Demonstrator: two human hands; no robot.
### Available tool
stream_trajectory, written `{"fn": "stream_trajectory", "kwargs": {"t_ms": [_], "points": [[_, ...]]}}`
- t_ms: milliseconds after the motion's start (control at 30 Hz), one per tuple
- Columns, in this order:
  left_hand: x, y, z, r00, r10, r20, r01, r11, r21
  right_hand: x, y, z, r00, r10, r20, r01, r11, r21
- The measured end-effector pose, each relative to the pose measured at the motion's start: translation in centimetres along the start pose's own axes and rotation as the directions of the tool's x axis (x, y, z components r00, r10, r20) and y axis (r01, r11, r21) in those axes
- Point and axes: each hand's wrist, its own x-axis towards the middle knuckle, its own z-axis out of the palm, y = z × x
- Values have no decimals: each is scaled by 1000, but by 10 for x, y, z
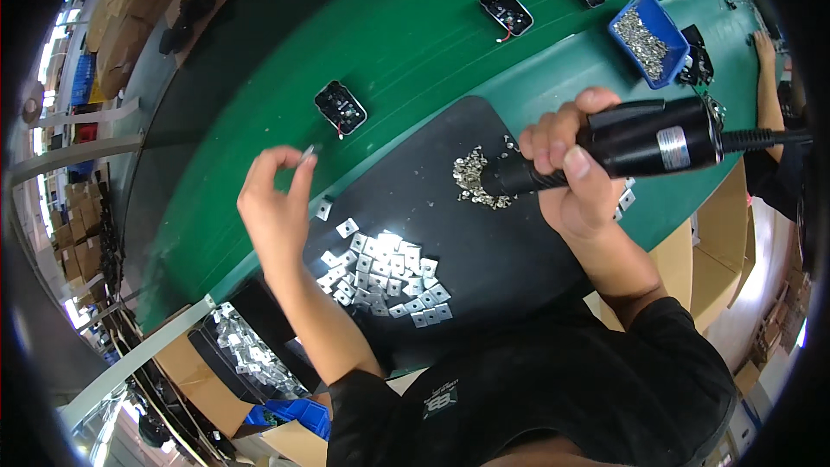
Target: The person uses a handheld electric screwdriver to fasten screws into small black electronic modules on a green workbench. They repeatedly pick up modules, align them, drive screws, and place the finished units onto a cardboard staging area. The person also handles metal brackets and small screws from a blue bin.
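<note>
My right hand [575, 160] is wrapped round a black electric screwdriver [648, 137], its cord running off to the right. The driver's nose points down-left into a pile of small silver screws [474, 175] on a black mat [458, 242]; its tip is hidden among them. Raised over the left part of the bench, my left hand [278, 195] pinches a small shiny metal piece [308, 153] between thumb and fingertips; its exact shape is too small to tell. Just beyond that hand lies a black device housing [340, 109] with a red wire. Square silver plates [380, 268] with holes are heaped on the mat's near left.
More black housings [507, 10] stand along the green belt [415, 35]. A blue bin [650, 37] of screws sits at the far right. Bagged metal parts [255, 350] fill a box at lower left. Another person's arm [768, 91] reaches in at the right edge.
</note>
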Motion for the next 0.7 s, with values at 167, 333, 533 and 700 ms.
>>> {"fn": "stream_trajectory", "kwargs": {"t_ms": [167, 333, 533, 700], "points": [[43, -11, 35, 996, 85, 20, -84, 996, -14, -12, -3, -10, 995, 99, 29, -93, 982, -164], [56, -29, 62, 998, -1, 69, 4, 999, -42, -18, 2, -21, 992, 127, 20, -127, 992, -1], [53, -35, 69, 980, -119, 161, 146, 976, -163, -21, 4, -18, 974, 223, 42, -226, 969, 99], [7, -2, 39, 990, -124, 70, 139, 949, -284, -23, -2, -15, 976, 208, 67, -214, 971, 109]]}}
